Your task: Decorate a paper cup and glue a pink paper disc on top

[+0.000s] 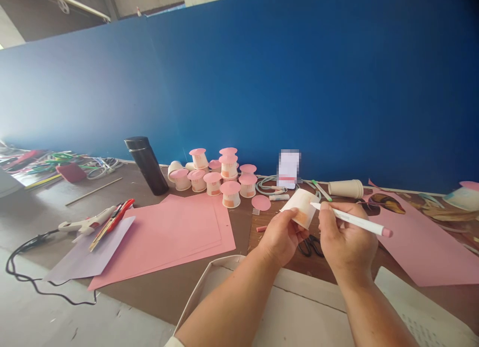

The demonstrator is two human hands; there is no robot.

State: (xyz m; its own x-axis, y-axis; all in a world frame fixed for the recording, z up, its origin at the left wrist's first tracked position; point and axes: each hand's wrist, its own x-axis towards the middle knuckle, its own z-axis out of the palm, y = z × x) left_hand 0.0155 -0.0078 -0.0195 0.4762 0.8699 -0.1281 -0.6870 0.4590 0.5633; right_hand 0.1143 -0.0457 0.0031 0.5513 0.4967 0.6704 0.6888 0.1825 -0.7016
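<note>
My left hand (280, 237) is closed around a white paper cup (304, 203) that is tilted, with an orange patch near its lower part. In my right hand (348, 242) is a white marker pen (357, 221) with a pink end. The pen's tip is at the cup's side; whether it touches cannot be made out. Black-handled scissors (310, 247) lie beneath my hands, partly hidden. Just behind the cup are a loose pink paper disc (261, 202) and a small white tube (279, 197).
Several cups topped with pink discs (230, 193) stand at the back centre. A black bottle (146, 165), pink paper sheets (175, 232), a red utility knife (112, 222) and a glue gun (88, 223) are leftward. Sunglasses (385, 203) lie on a pink sheet (422, 247) at right.
</note>
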